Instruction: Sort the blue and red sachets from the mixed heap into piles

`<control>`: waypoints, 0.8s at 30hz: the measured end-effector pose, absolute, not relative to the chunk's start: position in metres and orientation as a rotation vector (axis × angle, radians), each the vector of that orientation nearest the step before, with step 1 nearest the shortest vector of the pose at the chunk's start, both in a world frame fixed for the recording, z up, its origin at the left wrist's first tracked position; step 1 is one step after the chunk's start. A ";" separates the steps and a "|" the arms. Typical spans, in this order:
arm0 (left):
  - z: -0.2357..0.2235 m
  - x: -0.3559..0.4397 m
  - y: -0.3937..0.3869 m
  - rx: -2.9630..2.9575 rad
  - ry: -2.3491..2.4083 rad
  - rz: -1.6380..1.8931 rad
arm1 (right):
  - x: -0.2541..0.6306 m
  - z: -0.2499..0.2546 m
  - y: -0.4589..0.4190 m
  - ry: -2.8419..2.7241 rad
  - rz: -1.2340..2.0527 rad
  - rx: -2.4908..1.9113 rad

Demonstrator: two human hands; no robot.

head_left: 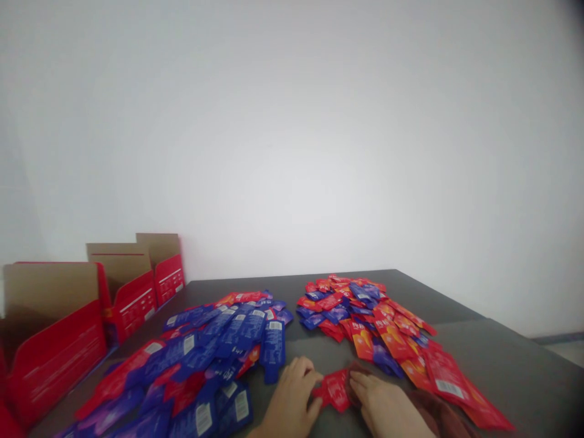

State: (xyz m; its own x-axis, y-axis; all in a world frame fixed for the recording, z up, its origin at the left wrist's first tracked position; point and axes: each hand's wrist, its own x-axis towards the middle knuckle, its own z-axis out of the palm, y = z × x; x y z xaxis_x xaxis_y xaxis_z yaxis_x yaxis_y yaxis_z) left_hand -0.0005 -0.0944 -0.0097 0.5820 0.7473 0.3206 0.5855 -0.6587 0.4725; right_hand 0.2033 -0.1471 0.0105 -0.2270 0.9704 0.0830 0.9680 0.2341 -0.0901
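Note:
A red packet (335,390) lies on the dark table near the front edge, between my two hands. My left hand (292,396) is at its left end, with thumb and fingers closed on that edge. Over the packet's right end, my right hand (385,404) has its fingers pressed together on a brown cloth (442,413). Part of the cloth shows above those fingertips, and more trails out to the right of the hand. To the left is a heap of mostly blue packets (241,325). A mixed heap of red, orange and blue packets (365,313) spreads behind and to the right.
Red cardboard boxes (59,359) with open brown flaps stand in a row along the left side of the dark table (460,340). A white wall (292,152) rises behind it. Some large red packets (456,383) reach toward the front right.

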 end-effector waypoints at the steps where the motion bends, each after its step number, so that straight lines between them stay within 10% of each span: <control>1: -0.010 -0.002 -0.094 2.506 1.087 0.691 | 0.202 0.013 -0.146 -2.378 0.043 -1.864; 12: -0.022 -0.004 -0.081 2.584 1.012 0.578 | 0.196 -0.025 -0.132 -2.636 0.079 -1.401; 24: -0.007 -0.002 -0.085 2.619 0.977 0.451 | 0.194 0.006 -0.121 -2.312 -0.072 -1.885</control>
State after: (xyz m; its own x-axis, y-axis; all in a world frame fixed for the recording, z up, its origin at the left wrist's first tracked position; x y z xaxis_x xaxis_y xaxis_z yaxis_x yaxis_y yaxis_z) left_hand -0.0017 -0.0851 -0.0075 0.7178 0.6720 0.1822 0.5747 -0.7196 0.3898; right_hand 0.1938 -0.1211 0.0056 -0.1943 0.9691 0.1518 0.9767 0.2055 -0.0617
